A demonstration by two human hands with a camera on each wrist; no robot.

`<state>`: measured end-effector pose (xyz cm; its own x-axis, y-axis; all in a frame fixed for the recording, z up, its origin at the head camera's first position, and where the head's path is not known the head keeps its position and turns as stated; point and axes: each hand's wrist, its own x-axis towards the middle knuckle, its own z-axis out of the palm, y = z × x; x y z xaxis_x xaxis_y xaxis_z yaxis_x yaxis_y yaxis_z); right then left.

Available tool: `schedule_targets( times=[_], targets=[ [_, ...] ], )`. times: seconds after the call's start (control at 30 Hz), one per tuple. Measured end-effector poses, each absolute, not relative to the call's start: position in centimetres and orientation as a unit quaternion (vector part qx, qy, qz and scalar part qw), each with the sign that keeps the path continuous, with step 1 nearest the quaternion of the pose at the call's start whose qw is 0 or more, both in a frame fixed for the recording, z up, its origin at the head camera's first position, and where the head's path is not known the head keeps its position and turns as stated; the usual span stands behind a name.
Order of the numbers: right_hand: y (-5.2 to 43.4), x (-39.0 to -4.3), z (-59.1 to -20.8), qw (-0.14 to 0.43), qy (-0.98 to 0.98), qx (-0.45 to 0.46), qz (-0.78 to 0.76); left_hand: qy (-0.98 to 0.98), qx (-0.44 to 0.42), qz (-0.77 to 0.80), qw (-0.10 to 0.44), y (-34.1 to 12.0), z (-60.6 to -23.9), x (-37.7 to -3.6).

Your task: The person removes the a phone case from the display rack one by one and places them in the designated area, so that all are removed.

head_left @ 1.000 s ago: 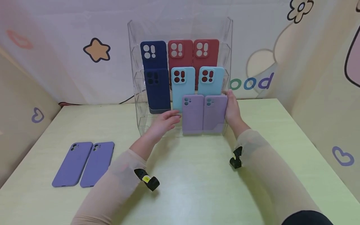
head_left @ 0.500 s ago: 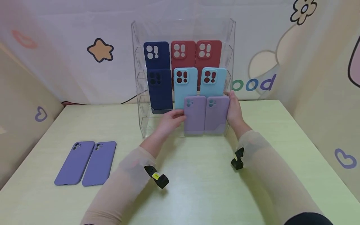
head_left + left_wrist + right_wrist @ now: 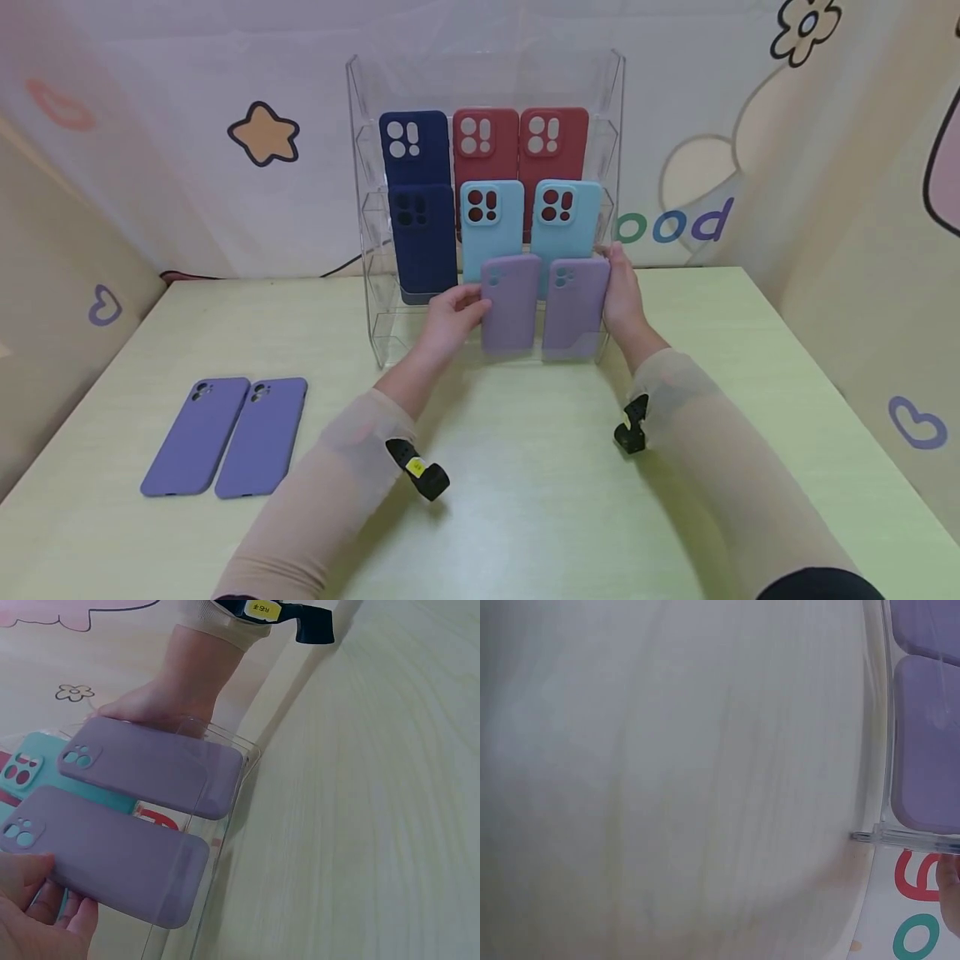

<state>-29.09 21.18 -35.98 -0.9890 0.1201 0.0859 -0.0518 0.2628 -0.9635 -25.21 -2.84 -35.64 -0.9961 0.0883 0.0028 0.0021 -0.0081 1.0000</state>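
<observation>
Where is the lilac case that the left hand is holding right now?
In the head view, the left lilac case stands in the clear rack's bottom row, gripped by the left hand, beside the other lilac case.

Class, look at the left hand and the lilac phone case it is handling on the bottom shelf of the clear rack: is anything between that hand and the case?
Nothing visible. The left hand already grips the left lilac case by its left edge. The right lilac case stands beside it, apart.
</observation>
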Motion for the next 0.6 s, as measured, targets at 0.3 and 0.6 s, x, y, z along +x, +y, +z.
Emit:
schedule_targets(
  times=[0.3,0.6],
  targets=[
    [21.2,-29.2,-36.2,0.074,-0.794,-0.020,0.603,0.695,0.042,0.718,-0.015,-3.8,-35.3,-24.9],
    [21.3,-29.3,-36.0,0.063,-0.798,-0.027,0.599,0.678,0.036,0.734,0.022,-5.3,-34.4,-23.7]
  ],
)
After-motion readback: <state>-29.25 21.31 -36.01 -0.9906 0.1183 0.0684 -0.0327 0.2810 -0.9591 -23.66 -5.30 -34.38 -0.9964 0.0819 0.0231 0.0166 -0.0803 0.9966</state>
